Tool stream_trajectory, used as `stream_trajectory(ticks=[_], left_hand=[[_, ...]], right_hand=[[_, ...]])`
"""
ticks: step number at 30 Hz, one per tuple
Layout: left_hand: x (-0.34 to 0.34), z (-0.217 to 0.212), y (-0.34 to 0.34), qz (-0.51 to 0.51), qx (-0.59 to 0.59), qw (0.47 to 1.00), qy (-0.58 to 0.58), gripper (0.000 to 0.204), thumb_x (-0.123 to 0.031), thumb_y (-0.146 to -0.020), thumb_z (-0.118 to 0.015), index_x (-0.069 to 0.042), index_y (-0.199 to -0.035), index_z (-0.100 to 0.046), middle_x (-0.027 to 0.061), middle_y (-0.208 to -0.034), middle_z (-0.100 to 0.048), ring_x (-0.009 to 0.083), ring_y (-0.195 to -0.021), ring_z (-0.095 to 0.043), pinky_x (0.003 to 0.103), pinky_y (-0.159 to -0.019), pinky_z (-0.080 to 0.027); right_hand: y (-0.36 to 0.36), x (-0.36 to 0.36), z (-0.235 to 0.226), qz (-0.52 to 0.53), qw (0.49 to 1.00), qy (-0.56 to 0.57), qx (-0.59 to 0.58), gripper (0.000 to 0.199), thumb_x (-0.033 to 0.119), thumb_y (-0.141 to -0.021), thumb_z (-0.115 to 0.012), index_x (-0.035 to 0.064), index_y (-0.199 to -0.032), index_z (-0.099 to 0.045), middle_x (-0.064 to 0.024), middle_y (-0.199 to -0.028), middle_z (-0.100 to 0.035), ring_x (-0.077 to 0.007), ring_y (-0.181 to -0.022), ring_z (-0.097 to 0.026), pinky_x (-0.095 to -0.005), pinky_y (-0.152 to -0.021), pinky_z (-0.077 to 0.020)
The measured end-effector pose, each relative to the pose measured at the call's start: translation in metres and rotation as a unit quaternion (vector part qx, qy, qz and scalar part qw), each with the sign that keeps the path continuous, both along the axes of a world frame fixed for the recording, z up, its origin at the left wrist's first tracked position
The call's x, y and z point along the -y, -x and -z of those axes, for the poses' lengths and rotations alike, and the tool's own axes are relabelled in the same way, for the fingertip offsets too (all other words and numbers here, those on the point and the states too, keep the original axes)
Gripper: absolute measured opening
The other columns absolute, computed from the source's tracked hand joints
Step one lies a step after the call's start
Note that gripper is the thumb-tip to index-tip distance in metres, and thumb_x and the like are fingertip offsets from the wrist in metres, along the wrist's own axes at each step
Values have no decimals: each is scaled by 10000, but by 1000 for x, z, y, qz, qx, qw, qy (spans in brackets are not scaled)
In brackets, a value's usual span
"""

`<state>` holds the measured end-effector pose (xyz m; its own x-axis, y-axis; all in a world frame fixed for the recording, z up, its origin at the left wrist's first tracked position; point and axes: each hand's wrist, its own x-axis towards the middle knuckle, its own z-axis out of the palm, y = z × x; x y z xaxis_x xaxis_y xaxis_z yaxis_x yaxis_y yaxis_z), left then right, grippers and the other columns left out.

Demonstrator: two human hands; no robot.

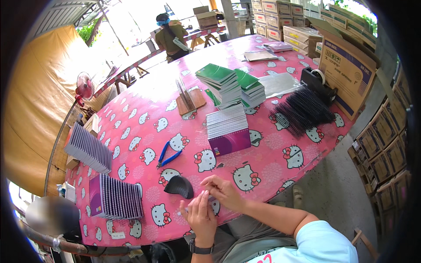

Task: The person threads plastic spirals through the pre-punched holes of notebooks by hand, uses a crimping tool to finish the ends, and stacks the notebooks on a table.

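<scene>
At the near edge of a pink-covered table (272, 144), two bare hands nearly touched below the head camera I was monitoring from afar. The right hand (226, 193) reached in from the lower right, thumb and forefinger narrowed almost to a pinch; the left hand (202, 221) pointed away from the body, its fingers close together and its thumb set apart to the left. A small pale thing may have sat at the fingertips, but I could not tell whether either hand held anything.

Just beyond them, ahead and to the left, lay a black curved piece (179, 187), apparently clear of both hands, with the left thumb slightly the nearer. Its long axis I could not settle from that angle. Farther out on much the same bearing, blue-handled cutters (170, 156) rested with handles spread, tips toward the person and left, handles angled away and right.

Ahead of the right hand, well apart from it, stood a stack of purple-covered pads (229, 142), with green-covered books (219, 81) behind. I saw black spiral coils (307, 107) to the right, a coil-bound stack (119, 197) at far left, and a co-worker (169, 40) in the background.
</scene>
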<state>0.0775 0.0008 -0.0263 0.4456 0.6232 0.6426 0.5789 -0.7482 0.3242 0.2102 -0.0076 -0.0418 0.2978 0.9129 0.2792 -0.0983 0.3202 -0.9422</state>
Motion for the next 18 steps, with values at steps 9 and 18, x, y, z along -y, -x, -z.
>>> stream_trajectory(ticks=[9,18], left_hand=[[-7,-19,39,60,12,998,7,401,21,-709,-612,-154,-1055,-715,4,-925,-647,184,-844,-589,339,-796,-357],[-4,-10,54,20,0,1000,-10,367,-17,-705,-662,-158,-1037,-728,-15,-905,-647,169,-823,-570,331,-777,-360]], right_hand=[[-281,15,7,411,742,167,503,186,191,-833,-665,30,-925,-673,-133,-928,-638,-307,-937,-598,-382,-820,-487],[-278,8,21,366,650,216,630,281,205,-743,-750,108,-1001,-692,-98,-973,-570,-290,-991,-531,-402,-848,-461]])
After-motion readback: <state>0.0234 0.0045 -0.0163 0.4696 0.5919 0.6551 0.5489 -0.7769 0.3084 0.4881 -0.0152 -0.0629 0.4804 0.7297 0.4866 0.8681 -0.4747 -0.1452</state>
